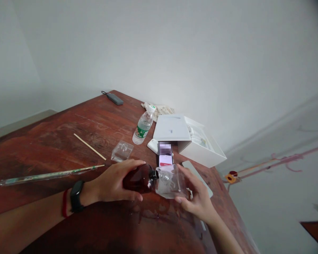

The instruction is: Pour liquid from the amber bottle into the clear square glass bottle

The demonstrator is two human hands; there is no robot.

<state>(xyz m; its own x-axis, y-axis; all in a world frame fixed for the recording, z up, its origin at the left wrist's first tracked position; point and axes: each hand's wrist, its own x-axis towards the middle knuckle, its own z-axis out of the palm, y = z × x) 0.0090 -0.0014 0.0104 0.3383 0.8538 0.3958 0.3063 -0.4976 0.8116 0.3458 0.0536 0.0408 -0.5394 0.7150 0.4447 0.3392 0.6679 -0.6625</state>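
Observation:
My left hand is wrapped round a dark brown bottle that lies tipped on its side, its open black neck pointing right. Between the fingers and thumb of my right hand is a clear square plastic container with a round knob-like moulding. The bottle's mouth meets the container's left side; whether it is inside an opening I cannot tell. Both are held over the front of the red-brown table, where a few wet-looking marks show. Any liquid passing between the two is not visible.
Behind my hands stand a water bottle, a second clear container, a lit phone and an open white box with its lid. A bare stick and wrapped chopsticks lie left. Walls border the table.

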